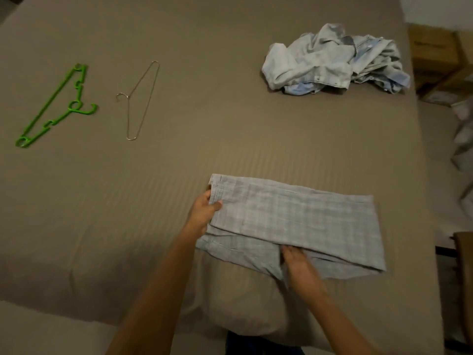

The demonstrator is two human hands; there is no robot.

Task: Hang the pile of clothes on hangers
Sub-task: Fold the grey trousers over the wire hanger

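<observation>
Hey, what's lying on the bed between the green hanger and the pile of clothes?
In the head view, a wire hanger lies close beside the green plastic hanger; from there to the pile of clothes there is only bare brown bedsheet.

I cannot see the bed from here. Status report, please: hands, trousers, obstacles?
Left-hand grip pinches trousers at one end. Right-hand grip: fingers under fold, hidden. Trousers folded on bed; green hanger, wire hanger lie left, untouched. Nothing in the way.

Checked cloth (294, 213) hides fingers of right hand (300, 263).
</observation>
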